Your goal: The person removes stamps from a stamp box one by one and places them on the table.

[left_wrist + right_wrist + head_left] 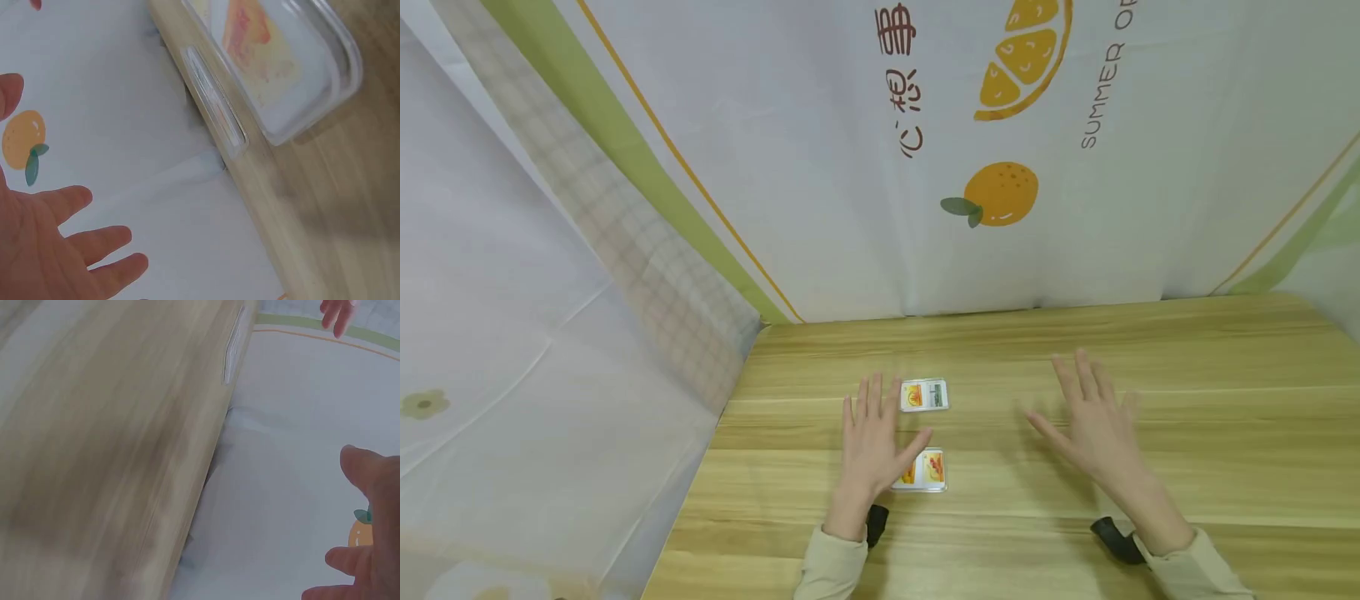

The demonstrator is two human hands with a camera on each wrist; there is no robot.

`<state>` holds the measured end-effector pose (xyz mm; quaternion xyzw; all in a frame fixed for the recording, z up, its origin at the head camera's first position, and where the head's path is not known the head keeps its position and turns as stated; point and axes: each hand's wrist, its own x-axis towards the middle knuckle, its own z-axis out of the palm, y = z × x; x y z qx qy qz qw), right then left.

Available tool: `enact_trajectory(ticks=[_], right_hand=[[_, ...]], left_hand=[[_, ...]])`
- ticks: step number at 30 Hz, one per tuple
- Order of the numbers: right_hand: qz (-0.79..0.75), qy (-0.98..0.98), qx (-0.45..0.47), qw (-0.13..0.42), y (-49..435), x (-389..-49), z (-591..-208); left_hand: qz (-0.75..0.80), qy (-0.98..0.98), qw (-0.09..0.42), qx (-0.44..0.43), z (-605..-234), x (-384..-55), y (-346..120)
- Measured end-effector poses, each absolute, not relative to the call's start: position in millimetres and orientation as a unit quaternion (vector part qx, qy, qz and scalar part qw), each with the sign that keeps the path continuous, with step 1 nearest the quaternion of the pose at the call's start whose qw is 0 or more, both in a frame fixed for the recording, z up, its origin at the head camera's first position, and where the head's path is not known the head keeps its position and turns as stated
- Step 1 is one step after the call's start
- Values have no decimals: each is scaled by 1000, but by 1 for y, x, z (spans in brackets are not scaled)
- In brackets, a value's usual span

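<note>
spread hands (871, 442) (1103, 435) hover, the left nearest two cased cards (925, 395) (934, 472).

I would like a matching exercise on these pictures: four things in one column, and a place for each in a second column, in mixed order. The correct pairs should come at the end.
Column 1
1. left hand
2. right hand
3. far case
4. orange print

Column 2
A. on the white cloth
B. to the right of both cases, fingers spread
C. partly hiding the near case in the head view
D. flat on the table

Pairs: 1-C, 2-B, 3-D, 4-A
</note>
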<state>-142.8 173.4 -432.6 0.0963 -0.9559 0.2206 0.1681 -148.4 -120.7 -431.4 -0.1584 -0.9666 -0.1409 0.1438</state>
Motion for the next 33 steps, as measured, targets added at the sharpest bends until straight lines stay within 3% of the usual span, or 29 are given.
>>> enact_trajectory(ticks=[6,17,33], right_hand=[[298,-929,137,170,167,-146,-437],[384,-902,168,100,154,-149,-440],[414,-886,197,69,129,-150,-450]], left_hand=[[-269,-946,76,-165,-430,-148,-130],[-563,-809,-45,-165,-437,-150,-149],[-648,-745,-111,-111,-445,-152,-165]])
